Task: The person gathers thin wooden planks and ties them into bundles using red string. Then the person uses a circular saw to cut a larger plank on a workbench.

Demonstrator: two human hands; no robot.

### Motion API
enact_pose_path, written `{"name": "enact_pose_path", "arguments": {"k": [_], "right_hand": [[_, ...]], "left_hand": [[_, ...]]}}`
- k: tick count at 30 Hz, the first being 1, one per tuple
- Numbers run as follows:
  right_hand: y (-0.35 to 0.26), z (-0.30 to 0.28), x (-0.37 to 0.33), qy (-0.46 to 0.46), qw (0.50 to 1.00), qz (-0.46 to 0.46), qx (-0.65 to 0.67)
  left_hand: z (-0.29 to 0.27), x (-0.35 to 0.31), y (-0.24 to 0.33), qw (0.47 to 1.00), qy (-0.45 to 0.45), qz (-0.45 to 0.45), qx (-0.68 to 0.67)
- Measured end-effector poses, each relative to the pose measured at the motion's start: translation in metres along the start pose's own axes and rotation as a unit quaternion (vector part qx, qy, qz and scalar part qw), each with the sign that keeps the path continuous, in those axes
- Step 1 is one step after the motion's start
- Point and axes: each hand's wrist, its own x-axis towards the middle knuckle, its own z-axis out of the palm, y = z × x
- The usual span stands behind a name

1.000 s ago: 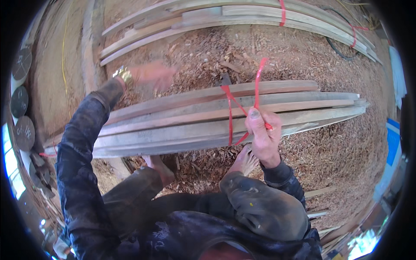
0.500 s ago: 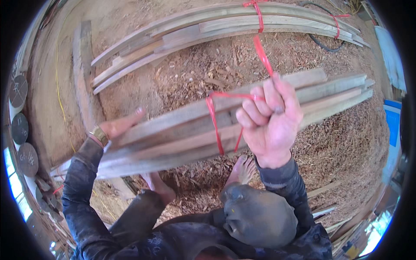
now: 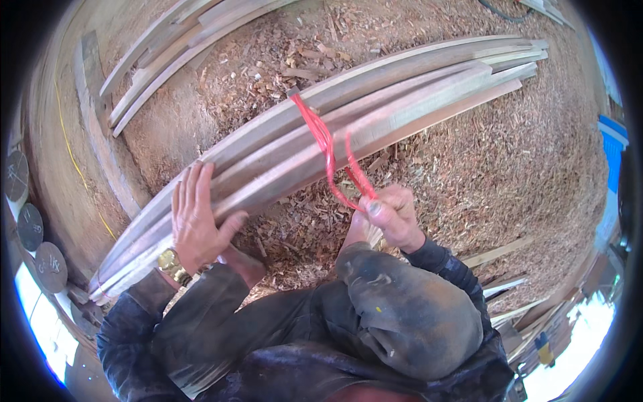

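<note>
A bundle of long wooden strips (image 3: 268,161) lies aslant in front of me, its far end up at the right. My left hand (image 3: 197,218), with a gold watch (image 3: 173,266) at the wrist, rests on the strips with its fingers stretched and the thumb apart. Across the bundle's middle runs a red plastic strap (image 3: 320,134). My right hand (image 3: 392,218) is closed on its loose ends, on the near side of the bundle beside my bare foot. Beneath the strips the strap's path is hidden.
Another stack of strips (image 3: 177,57) lies farther off at the upper left, near a single plank (image 3: 100,127) and a yellow cord (image 3: 70,151). Wood chips (image 3: 462,161) cover the ground. Round log ends (image 3: 50,266) line the left edge; a blue object (image 3: 613,157) stands at right.
My right hand has come down toward me from above the bundle, drawing the red strap near. My left hand now lies flat on the strips. The view has shifted.
</note>
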Motion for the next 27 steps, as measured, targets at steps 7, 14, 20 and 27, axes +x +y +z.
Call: {"name": "enact_pose_path", "arguments": {"k": [7, 14, 20, 27], "right_hand": [[-0.009, 0.024, 0.005, 0.037, 0.995, 0.014, 0.089], [-0.008, 0.018, -0.005, 0.047, 0.994, 0.015, 0.096], [0.019, 0.017, -0.027, 0.152, 0.966, -0.024, 0.208], [0.070, 0.012, -0.039, 0.249, 0.943, 0.202, -0.093]], "left_hand": [[-0.003, 0.063, 0.060, 0.962, 0.045, 0.241, -0.118], [0.011, 0.096, 0.091, 0.913, 0.056, 0.383, -0.132], [0.017, 0.098, 0.078, 0.862, 0.046, 0.437, -0.251], [-0.022, 0.173, 0.076, 0.839, -0.033, 0.056, -0.539]]}}
